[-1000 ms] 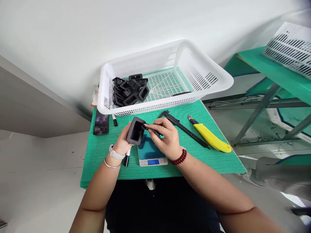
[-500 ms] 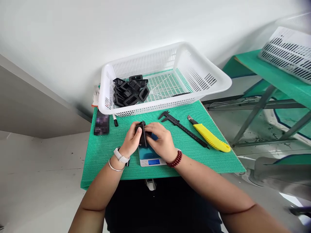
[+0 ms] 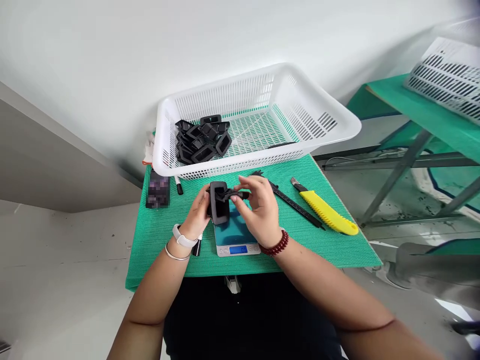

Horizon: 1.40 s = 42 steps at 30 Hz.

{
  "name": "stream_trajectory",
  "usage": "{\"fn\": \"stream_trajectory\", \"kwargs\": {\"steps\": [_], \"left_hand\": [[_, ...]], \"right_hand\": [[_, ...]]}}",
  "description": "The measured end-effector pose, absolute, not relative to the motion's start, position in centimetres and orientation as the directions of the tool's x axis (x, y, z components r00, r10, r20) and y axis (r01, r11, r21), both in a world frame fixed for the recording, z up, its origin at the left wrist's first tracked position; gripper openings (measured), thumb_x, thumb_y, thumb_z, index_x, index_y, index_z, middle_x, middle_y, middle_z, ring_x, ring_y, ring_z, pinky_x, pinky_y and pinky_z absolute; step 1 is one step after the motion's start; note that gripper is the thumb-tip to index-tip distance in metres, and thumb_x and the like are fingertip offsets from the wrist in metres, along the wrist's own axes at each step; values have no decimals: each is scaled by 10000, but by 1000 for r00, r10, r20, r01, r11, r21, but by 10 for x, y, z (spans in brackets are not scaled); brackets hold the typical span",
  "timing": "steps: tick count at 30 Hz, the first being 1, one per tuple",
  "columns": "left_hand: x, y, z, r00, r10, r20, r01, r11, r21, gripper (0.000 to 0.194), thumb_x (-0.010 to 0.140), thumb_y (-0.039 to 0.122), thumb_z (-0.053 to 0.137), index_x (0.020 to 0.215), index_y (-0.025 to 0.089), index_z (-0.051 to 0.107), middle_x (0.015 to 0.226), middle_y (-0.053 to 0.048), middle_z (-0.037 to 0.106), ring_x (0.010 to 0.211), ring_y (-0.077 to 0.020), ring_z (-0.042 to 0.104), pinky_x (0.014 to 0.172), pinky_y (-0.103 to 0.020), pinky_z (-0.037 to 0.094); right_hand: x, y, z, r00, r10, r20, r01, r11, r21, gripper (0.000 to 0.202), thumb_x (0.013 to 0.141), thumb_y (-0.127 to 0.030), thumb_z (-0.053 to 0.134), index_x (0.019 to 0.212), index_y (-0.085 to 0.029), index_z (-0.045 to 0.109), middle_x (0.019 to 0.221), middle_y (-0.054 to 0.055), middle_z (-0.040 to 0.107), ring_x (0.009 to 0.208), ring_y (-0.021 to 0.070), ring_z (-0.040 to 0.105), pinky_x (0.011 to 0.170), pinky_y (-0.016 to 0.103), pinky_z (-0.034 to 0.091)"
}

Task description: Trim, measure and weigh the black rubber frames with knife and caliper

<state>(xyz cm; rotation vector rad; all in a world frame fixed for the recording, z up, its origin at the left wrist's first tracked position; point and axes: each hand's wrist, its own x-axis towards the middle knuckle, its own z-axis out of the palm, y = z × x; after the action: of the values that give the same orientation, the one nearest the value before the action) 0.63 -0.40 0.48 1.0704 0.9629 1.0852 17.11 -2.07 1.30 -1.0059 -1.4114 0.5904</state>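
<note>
My left hand (image 3: 198, 212) grips a black rectangular frame (image 3: 219, 212) by its left side, its hollow face turned toward me. In my right hand (image 3: 258, 207) a thin, dark crumpled piece (image 3: 236, 194) is pinched between thumb and fingers. That piece reaches into or across the frame's opening; which of the two is hard to tell. Both hands are above a small scale (image 3: 234, 235) with a shiny blue-green plate and a lit display. Several black frames (image 3: 204, 154) lie heaped at the left inside a white basket (image 3: 240, 164).
A black caliper (image 3: 298, 207), partly behind my right hand, and a yellow cutter (image 3: 330, 212) lie on the green mat (image 3: 168, 260). Markers (image 3: 179, 186) and a dark object (image 3: 158, 190) are at the left. Another basket (image 3: 446, 75) stands on the right-hand table.
My right hand has moved right and up, drawing the dark piece out sideways from the frame. The frame has turned, so its opening now shows.
</note>
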Motion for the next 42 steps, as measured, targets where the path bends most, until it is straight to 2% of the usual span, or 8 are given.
{"fn": "stream_trajectory", "kwargs": {"steps": [5, 10, 17, 23, 28, 33, 38, 42], "left_hand": [[9, -2, 2, 276, 958, -75, -227, 141, 964, 542, 829, 651, 589, 1246, 304, 596, 1159, -48, 674, 1086, -217, 641, 845, -336, 569], [8, -2, 1, 292, 956, -8, -168, 60, 984, 555, 813, 603, 646, 1269, 297, 565, 1202, -52, 642, 1067, -190, 625, 894, -316, 547], [7, -3, 5, 280, 958, 59, -64, -42, 997, 530, 845, 601, 602, 1257, 273, 544, 1225, -79, 632, 1120, -217, 618, 916, -332, 538], [3, 0, 7, 245, 946, 210, 32, -225, 974, 524, 857, 628, 562, 1209, 240, 556, 1129, -79, 657, 1042, -219, 640, 866, -342, 550], [-1, 3, -3, 201, 962, 184, 63, -200, 978, 480, 892, 624, 503, 1182, 255, 606, 1119, -63, 675, 1000, -211, 651, 851, -347, 552], [-5, 7, -12, 102, 978, 182, 52, -188, 981, 489, 919, 627, 443, 1183, 267, 641, 1187, -57, 675, 1127, -227, 628, 980, -377, 510], [-1, 6, -11, 124, 985, 120, -6, -120, 993, 477, 893, 632, 496, 1167, 277, 658, 1138, -47, 692, 1084, -221, 645, 942, -364, 526], [3, 6, -6, 130, 991, 39, -134, -21, 991, 460, 855, 626, 571, 1113, 258, 670, 1022, -31, 696, 951, -183, 654, 813, -301, 548]], "right_hand": [[175, -19, 16, 218, 794, 568, 251, 517, -818, 73, 884, -206, 637, 945, -244, 625, 1050, 84, 561, 1014, 229, 616, 854, 438, 591], [176, -21, 19, 25, 773, 634, 401, 573, -715, 146, 890, -149, 580, 955, -253, 660, 946, 63, 626, 909, 219, 625, 813, 435, 558], [177, -16, 12, -128, 768, 628, 460, 607, -648, 207, 908, -209, 599, 1049, -278, 734, 1262, 103, 589, 1182, 288, 541, 961, 540, 505], [176, -15, 13, -239, 776, 584, 465, 619, -633, 232, 950, -255, 550, 1102, -251, 725, 1354, 125, 551, 1266, 300, 508, 1047, 579, 445], [179, -14, 14, -306, 760, 574, 456, 646, -612, 218, 953, -249, 541, 1035, -233, 743, 1401, 127, 513, 1318, 301, 457, 1094, 577, 406], [180, -15, 16, -390, 735, 555, 458, 677, -576, 234, 958, -236, 514, 982, -187, 742, 1455, 146, 440, 1367, 321, 371, 1125, 572, 376], [180, -16, 19, -384, 764, 518, 436, 645, -628, 211, 942, -185, 487, 919, -174, 696, 1468, 140, 436, 1384, 326, 331, 1140, 593, 341], [184, -13, 21, -309, 819, 483, 300, 566, -768, 208, 925, -184, 467, 778, -189, 614, 1393, 123, 517, 1304, 294, 442, 1089, 552, 394]]}}
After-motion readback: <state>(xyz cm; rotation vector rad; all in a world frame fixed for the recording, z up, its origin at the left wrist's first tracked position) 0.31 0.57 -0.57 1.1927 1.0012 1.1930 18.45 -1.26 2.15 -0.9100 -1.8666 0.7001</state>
